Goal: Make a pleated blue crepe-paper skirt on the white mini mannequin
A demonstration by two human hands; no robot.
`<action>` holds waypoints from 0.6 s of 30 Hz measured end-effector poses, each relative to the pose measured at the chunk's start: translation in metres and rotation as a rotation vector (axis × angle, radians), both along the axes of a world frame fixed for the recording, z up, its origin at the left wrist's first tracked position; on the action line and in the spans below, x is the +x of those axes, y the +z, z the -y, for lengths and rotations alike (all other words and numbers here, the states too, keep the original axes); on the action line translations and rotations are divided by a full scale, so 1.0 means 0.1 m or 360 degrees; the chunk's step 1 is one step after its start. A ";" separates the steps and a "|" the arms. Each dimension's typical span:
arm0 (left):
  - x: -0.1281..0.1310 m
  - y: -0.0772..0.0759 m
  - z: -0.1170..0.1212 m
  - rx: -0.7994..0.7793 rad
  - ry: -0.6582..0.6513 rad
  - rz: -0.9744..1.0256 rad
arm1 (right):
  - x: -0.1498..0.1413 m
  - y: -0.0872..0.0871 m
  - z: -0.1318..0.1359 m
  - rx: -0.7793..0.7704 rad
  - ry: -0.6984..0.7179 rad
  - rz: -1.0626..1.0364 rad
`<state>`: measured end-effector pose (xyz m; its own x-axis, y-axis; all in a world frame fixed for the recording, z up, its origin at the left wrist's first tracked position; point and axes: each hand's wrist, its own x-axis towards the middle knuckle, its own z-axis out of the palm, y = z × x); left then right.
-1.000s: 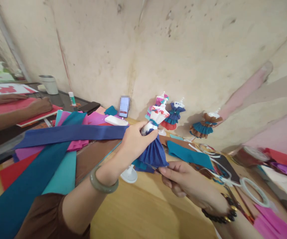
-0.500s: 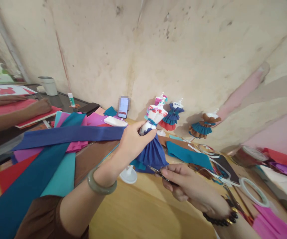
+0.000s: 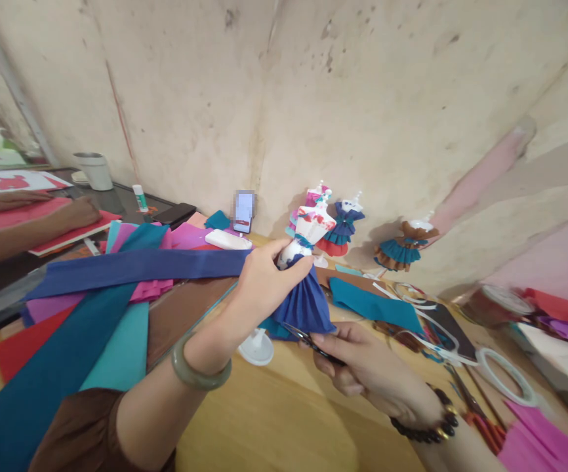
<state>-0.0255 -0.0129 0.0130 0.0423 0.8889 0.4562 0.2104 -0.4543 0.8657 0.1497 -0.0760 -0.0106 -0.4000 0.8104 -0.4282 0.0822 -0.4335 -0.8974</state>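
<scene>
Dress form, head view: The small white mannequin is held near the middle of the table, leaning to the right at the top; its round base is seen below the left wrist, and whether it rests on the wood cannot be told.
Left hand: The fingers of the left hand are closed around the mannequin below the waist, and the gathered top of the blue skirt is pressed under the thumb.
Right hand: A slim, pointed metal tool, seemingly small scissors, is gripped in the right hand; its tips are brought to the skirt's lower edge, though contact cannot be confirmed.
Blue strip: A long blue strip is laid leftward from behind the left hand, across a teal strip; any join with the skirt is hidden.
Step at the hem: The skirt's pleats or lower edge are, it is judged, being worked while the gathers are pinned.
Called for: A steady pinch at the gathers, and small, controlled tool movement so that the cloth is not snagged.
Right side: Orange-handled scissors are left beside pink cloth.
</scene>
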 end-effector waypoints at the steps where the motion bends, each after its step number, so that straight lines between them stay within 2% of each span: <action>1: 0.00 0.00 0.00 0.0005 0.0002 -0.0003 | 0.00 -0.01 0.00 0.0007 0.0002 0.0001; 9: -0.01 -0.01 -0.01 0.0018 0.0004 0.0011 | 0.06 -0.05 0.03 0.0053 -0.0003 0.0074; 18: 0.01 0.03 0.01 -0.0062 -0.0119 0.0192 | 0.07 -0.09 0.05 -0.0008 0.0033 -0.0068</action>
